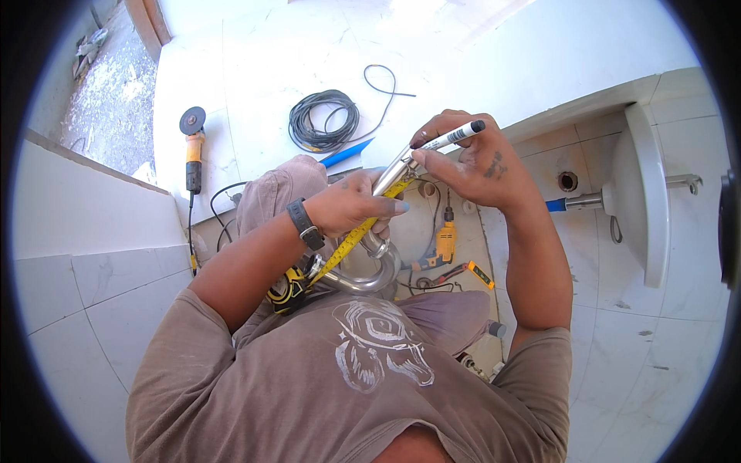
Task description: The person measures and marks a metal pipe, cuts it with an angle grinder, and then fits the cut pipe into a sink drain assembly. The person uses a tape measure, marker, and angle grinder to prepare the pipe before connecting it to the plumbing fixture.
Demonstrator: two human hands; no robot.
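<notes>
My left hand (351, 202), with a dark watch on its wrist, is closed around a chrome drain pipe (363, 284) that has a U-shaped bend at its lower end. Along the pipe's straight part runs the yellow blade of a tape measure (346, 245), pressed there by the left thumb. The black and yellow tape case (287, 293) rests against my lap. Between thumb and fingers, my right hand (472, 166) holds a white marker (446, 140) with a black end, slanted beside the pipe's upper end. The marker's tip is hard to make out.
An angle grinder (194, 154) lies at the left, and a coil of black cable (324, 122) lies ahead. Beyond my hands are a yellow drill (445, 241) and a small yellow-black tool (480, 275). On the right, a white washbasin (644, 201) stands near a wall drain hole (567, 181).
</notes>
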